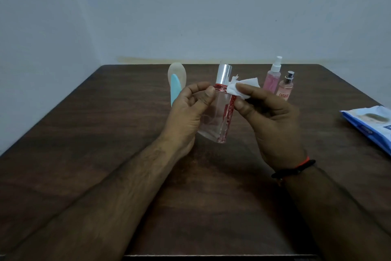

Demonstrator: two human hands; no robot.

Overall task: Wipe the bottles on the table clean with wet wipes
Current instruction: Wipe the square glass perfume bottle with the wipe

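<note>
Table (105,134) dark wood, plain wall | left hand (186,110) grips bottle (215,117) | right hand (273,119) pinches wipe (243,87)

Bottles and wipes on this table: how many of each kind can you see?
Bottles: 4 (clear bottle in the left hand, blue-and-clear bottle, pink spray bottle, small pink bottle)
Loose wipes: 1 (wipe in the right hand)
Wipe packs: 1 (pack)
Total: 6
</note>
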